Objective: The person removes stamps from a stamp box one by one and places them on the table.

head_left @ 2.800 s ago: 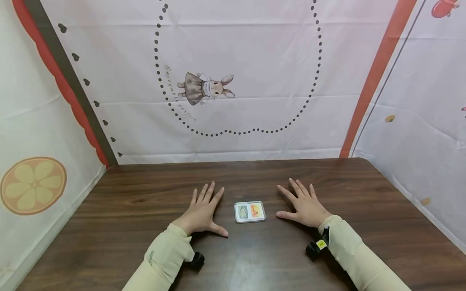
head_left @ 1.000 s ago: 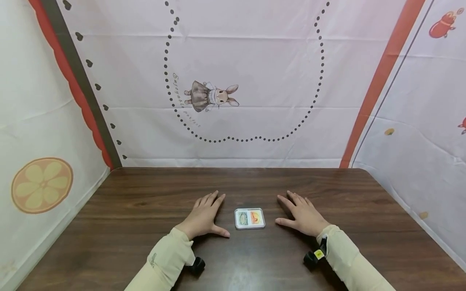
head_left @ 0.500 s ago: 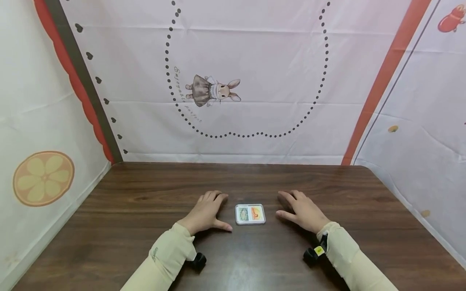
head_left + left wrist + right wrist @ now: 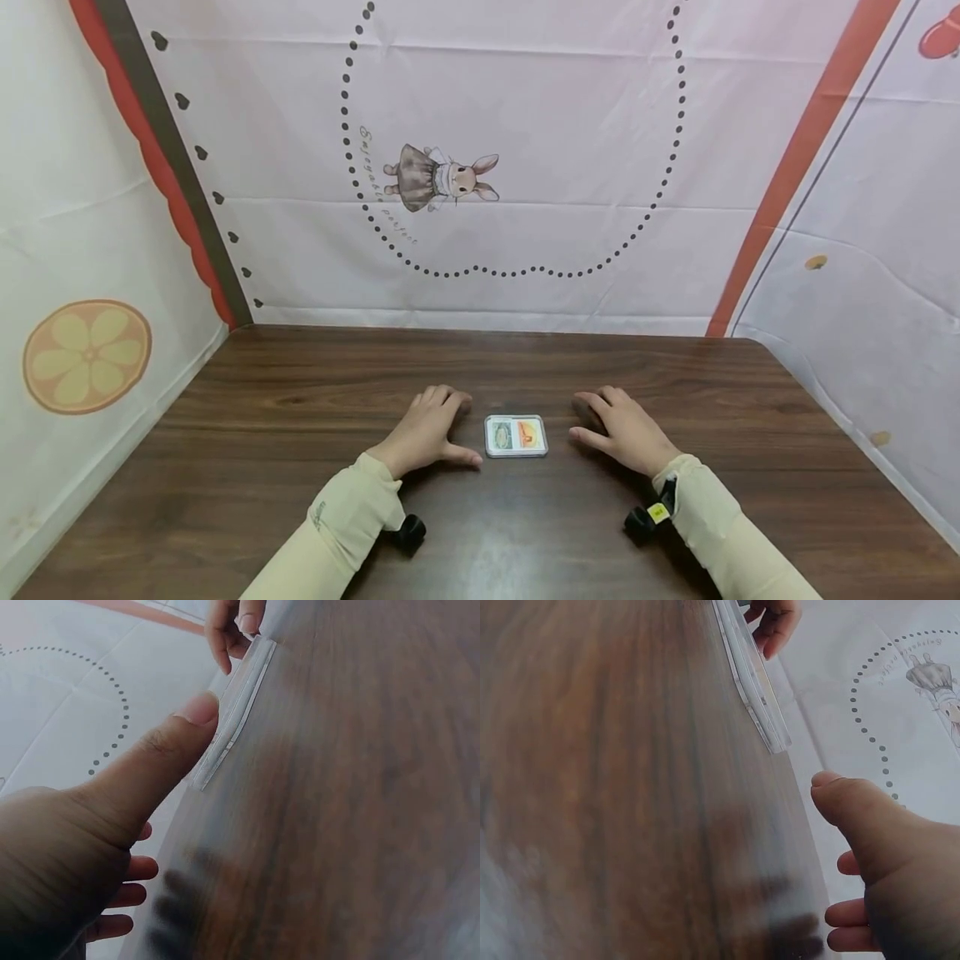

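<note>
A flat clear plastic case (image 4: 516, 436) lies on the wooden table between the two hands. Its face shows a greenish panel with an oval on the left and an orange picture on the right. To its left is my left hand (image 4: 426, 433), thumb pointing toward the case and fingers bent loosely downward. My right hand (image 4: 628, 435) mirrors it on the other side, a little farther off. Neither hand touches the case in the head view, and both hold nothing. Edge-on, the case (image 4: 238, 712) appears in the left wrist view, and the case (image 4: 751, 679) shows in the right wrist view too.
The dark wood table (image 4: 517, 533) reaches back to a white printed cloth (image 4: 570, 167) hanging behind it and at both sides. Black wrist cameras sit under the cuffs, one on the left wrist (image 4: 409, 533) and one on the right wrist (image 4: 640, 525).
The fingers of both hands, spread straight out before, have drawn back and bent. My left hand is slightly nearer the case. The case stays put on the table; the head view has shifted a little.
</note>
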Demonstrator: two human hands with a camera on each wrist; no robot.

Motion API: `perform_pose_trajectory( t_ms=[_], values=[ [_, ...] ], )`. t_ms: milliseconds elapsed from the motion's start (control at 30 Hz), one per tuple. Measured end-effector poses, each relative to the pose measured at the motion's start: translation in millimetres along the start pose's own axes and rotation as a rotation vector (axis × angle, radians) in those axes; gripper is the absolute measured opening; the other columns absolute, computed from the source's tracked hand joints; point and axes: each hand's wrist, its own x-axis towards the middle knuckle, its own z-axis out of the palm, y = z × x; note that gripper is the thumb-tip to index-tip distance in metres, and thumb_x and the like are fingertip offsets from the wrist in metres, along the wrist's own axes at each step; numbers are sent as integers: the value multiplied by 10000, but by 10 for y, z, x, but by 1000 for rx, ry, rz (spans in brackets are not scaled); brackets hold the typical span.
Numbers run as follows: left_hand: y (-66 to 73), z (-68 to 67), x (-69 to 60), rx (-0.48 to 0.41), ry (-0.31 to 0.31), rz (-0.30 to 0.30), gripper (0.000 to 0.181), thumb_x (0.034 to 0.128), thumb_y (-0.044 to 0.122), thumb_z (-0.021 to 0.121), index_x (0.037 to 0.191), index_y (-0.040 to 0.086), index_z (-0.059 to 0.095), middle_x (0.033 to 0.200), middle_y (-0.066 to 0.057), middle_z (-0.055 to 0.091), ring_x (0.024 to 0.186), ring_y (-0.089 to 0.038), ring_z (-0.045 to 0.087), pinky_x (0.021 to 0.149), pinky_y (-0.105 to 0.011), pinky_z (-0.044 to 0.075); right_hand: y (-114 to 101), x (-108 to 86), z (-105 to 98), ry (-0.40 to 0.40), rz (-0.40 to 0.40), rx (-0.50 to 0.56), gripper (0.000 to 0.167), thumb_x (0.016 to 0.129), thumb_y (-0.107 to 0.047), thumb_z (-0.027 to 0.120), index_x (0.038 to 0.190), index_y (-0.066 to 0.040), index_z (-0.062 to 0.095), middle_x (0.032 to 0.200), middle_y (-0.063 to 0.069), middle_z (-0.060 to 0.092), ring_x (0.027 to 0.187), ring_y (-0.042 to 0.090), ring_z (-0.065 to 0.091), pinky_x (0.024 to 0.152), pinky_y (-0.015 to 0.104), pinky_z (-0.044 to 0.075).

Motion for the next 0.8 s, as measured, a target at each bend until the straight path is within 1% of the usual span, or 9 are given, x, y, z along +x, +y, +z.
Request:
perform_pose_trajectory(
  t_ms=[100, 200, 433, 533, 800],
  values=[
    [-20, -7, 10, -4, 2, 9, 867, 619, 585, 809, 1252, 47, 558, 1140, -114, 567, 1069, -295, 506, 955, -470, 391, -16, 24, -2, 10, -17, -5, 543, 870, -486, 651, 1222, -74, 619, 1067, 70, 596, 962, 216, 572, 845, 425, 489],
    [-36, -21, 8, -18, -2, 4, 823, 628, 562, 814, 1226, 52, 570, 1132, -108, 569, 1057, -289, 510, 953, -472, 396, -32, 49, 5, 16, -31, -2, 503, 873, -475, 652, 1183, -79, 632, 1023, 46, 585, 910, 180, 549, 808, 399, 480],
    [-27, -56, 25, -29, -12, -4, 798, 646, 559, 804, 1218, 51, 575, 1154, -116, 567, 1082, -297, 507, 965, -481, 390, -42, 73, -3, 34, -35, -6, 464, 870, -460, 662, 1150, -91, 645, 1007, 30, 577, 893, 159, 544, 807, 385, 484],
    [-12, -42, 23, -33, -15, -6, 796, 647, 560, 805, 1215, 52, 576, 1148, -115, 568, 1080, -297, 505, 968, -474, 387, -41, 53, 0, 25, -34, -8, 457, 871, -461, 659, 1142, -93, 646, 1004, 26, 579, 893, 161, 549, 809, 389, 488],
    [17, 24, 23, -51, 1, -2, 783, 646, 550, 809, 1200, 46, 583, 1128, -108, 576, 1058, -286, 506, 964, -476, 389, -67, 33, 2, 16, -42, -12, 405, 867, -462, 663, 1081, -117, 650, 981, 1, 575, 880, 141, 548, 805, 379, 490]
  ],
)
